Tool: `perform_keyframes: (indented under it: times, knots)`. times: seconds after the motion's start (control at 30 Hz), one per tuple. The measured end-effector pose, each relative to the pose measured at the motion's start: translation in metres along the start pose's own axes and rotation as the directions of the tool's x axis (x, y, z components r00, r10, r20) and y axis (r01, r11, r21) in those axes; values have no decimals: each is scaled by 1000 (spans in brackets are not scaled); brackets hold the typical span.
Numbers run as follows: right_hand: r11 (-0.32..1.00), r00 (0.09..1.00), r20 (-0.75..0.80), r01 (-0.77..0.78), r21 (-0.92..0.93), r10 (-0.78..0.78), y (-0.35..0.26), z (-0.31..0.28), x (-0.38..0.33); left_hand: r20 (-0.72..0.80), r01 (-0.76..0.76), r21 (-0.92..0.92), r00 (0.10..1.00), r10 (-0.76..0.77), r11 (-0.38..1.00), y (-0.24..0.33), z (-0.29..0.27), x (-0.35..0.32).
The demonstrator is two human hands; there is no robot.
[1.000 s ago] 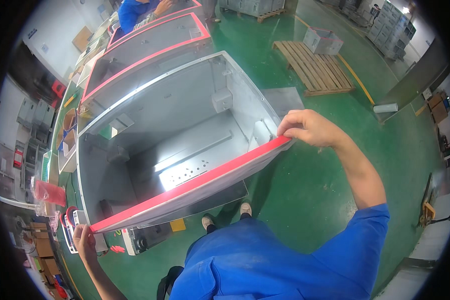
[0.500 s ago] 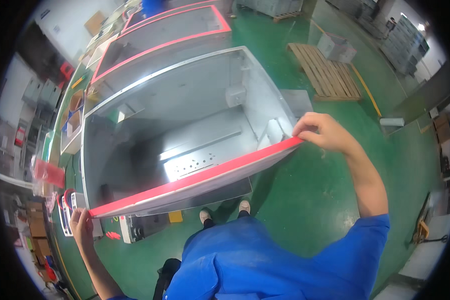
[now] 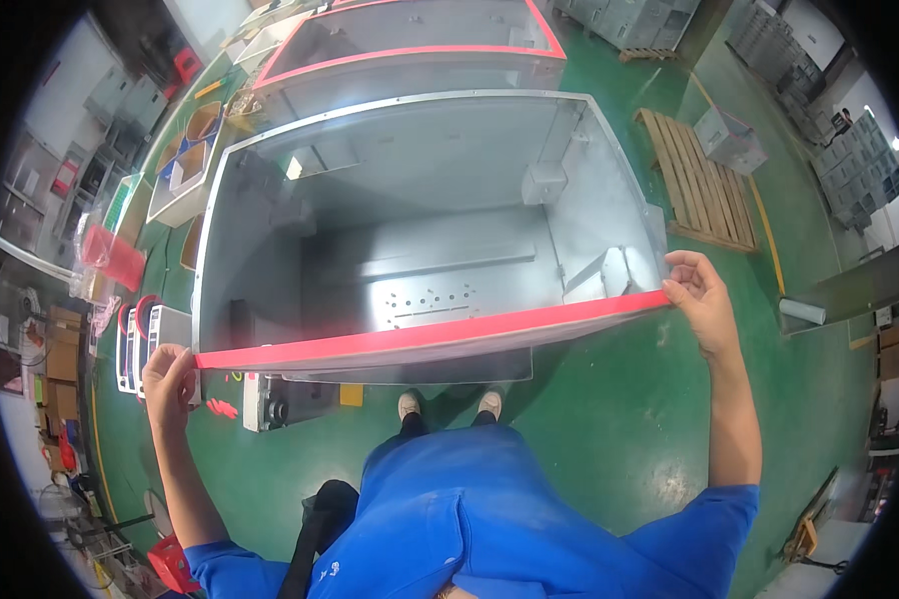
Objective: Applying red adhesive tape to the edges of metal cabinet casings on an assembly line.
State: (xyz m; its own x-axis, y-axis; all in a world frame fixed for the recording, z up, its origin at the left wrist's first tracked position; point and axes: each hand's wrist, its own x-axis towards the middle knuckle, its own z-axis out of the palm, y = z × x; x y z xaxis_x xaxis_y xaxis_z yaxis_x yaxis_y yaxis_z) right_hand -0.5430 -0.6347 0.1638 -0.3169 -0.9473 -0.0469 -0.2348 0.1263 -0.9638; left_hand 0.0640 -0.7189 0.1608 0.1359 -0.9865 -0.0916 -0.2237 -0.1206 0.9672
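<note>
A large open grey metal box [image 3: 430, 215] lies before me, with small parts fixed inside and holes in its inner wall. Along its near rim runs a strip of red tape [image 3: 430, 326]. My left hand [image 3: 170, 384] pinches the strip's left end at the near left corner. At the near right corner, my right hand [image 3: 704, 304] has its thumb and fingertips closed on the other end. I cannot tell how firmly the strip sticks to the rim between them. The other rims show bare metal.
Behind it stands another metal box [image 3: 420, 62] with red tape round its rim. Open bins [image 3: 175, 185] stand at the left, near a red roll in clear wrap [image 3: 113, 256]. A wooden pallet [image 3: 697, 180] lies at the right. Small equipment [image 3: 270, 401] sits below the near rim.
My view has turned, so the box now sits squarer and further right. Both hands still pinch the tape ends, and the strip lies more level along the near rim.
</note>
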Motion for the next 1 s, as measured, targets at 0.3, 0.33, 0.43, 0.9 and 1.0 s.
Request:
perform_keyframes:
  times: [0.3, 0.33, 0.43, 0.9, 1.0]
  knots:
    - [998, 996, -83, 34, -51, -38, 9, 1, -3, 44, -14, 10, 999, 14, 1000, 1, 3, 1]
    - [997, 995, -93, 41, -68, -48, 9, 1, -4, 56, -19, 13, 998, 18, 1000, 2, 3, 2]
    - [986, 980, -152, 108, -125, -126, 7, 7, -7, 35, -50, -13, 998, 51, 999, -5, 2, 4]
    - [361, 629, 246, 675, -643, -738, -10, 115, -37, -22, -24, 64, 999, 25, 998, 6, 11, -4]
    - [320, 610, 267, 680, -660, -746, -7, 128, -38, -35, 4, 70, 999, -1, 998, 10, 13, -5]
